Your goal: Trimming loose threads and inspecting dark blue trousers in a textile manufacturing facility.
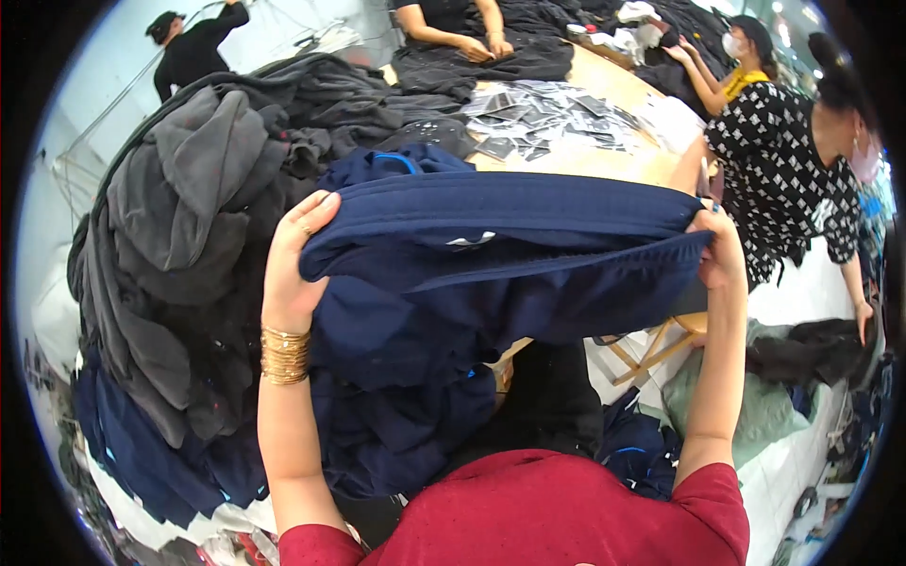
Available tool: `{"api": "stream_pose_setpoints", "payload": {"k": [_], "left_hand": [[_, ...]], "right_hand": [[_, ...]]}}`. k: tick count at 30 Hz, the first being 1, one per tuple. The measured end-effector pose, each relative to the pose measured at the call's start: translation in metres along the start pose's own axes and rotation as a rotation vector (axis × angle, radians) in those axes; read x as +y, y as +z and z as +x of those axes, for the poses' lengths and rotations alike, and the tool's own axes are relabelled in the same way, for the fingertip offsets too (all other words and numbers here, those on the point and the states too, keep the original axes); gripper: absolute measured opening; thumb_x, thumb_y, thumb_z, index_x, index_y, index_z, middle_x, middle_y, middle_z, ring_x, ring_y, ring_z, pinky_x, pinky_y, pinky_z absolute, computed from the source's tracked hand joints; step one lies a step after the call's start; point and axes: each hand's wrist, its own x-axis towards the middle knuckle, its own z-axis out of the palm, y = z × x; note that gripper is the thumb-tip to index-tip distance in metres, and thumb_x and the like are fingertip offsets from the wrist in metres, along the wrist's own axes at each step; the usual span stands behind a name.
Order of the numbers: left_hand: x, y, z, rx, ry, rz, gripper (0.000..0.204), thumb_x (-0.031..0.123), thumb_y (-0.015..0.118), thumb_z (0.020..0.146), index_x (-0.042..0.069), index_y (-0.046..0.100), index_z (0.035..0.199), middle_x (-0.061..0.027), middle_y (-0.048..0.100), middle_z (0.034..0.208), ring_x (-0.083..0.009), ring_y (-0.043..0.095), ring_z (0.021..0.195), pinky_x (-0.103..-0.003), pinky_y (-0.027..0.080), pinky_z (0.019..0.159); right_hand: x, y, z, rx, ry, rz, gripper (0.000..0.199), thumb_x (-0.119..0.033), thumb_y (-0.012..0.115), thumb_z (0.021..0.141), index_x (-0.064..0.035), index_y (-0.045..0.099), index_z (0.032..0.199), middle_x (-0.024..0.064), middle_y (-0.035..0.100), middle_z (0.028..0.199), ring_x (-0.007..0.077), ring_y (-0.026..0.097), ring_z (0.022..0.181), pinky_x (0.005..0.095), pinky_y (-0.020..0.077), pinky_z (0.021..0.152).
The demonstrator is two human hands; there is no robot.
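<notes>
A pair of navy trousers (528, 203) with a gathered elastic waistband is stretched wide between my hands, its waist opening toward me. My left hand (304, 247) grips one end of the waistband, thumb on top. At the other end, my right hand (719, 247) has its fingers wrapped round the band. A small white label (472, 240) shows inside the waist. The lower part of the garment hangs down in front of my lap and merges with more navy cloth (396, 424) there, so where it ends is hidden.
A large heap of dark grey garments (189, 179) rises at the left. Small flat packets (547, 113) lie scattered on the wooden table (613, 170). Several people work around it; a person in a patterned top (783, 160) stands close at right. A pale green sack (755, 406) sits on the floor.
</notes>
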Motion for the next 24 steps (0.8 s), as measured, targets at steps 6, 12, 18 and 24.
{"api": "stream_pose_setpoints", "payload": {"k": [6,12,18,24], "left_hand": [[0.003,-0.008,0.009,-0.210,-0.182,-0.009,0.009,0.009,0.058,0.087,0.003,0.058,0.079,0.0003,0.061,0.076,-0.0048,0.057,0.067,-0.019,0.046,0.064],[0.005,-0.009,0.003,-0.264,-0.163,0.037,0.010,0.009,0.059,0.086,0.003,0.059,0.079,0.0004,0.061,0.077,-0.0038,0.055,0.067,-0.019,0.045,0.064],[0.013,-0.011,-0.011,-0.435,-0.303,0.101,0.011,0.013,0.061,0.085,0.002,0.062,0.085,0.0013,0.061,0.080,-0.0030,0.055,0.070,-0.018,0.045,0.067],[0.012,-0.015,-0.032,-0.567,-0.517,0.320,0.027,0.013,0.066,0.082,-0.004,0.061,0.101,-0.0023,0.064,0.094,-0.0073,0.057,0.086,-0.022,0.046,0.081]], "right_hand": [[0.008,-0.018,0.014,-0.094,-0.026,0.018,0.011,-0.010,0.055,0.073,-0.0115,0.047,0.080,-0.0012,0.045,0.051,0.0056,0.032,0.033,0.0192,0.0233,0.031],[0.017,-0.021,0.018,-0.031,-0.029,0.021,0.010,-0.012,0.056,0.071,-0.0110,0.047,0.075,-0.0009,0.047,0.054,0.0055,0.032,0.034,0.0183,0.0232,0.032],[0.015,0.023,0.023,0.010,0.055,-0.011,0.008,-0.006,0.053,0.066,-0.0112,0.048,0.070,-0.0036,0.047,0.056,0.0049,0.028,0.035,0.0178,0.0228,0.033],[0.029,0.055,0.033,-0.046,0.115,0.009,0.008,-0.010,0.055,0.069,-0.0105,0.050,0.062,-0.0045,0.045,0.052,0.0046,0.028,0.034,0.0176,0.0229,0.033]]}}
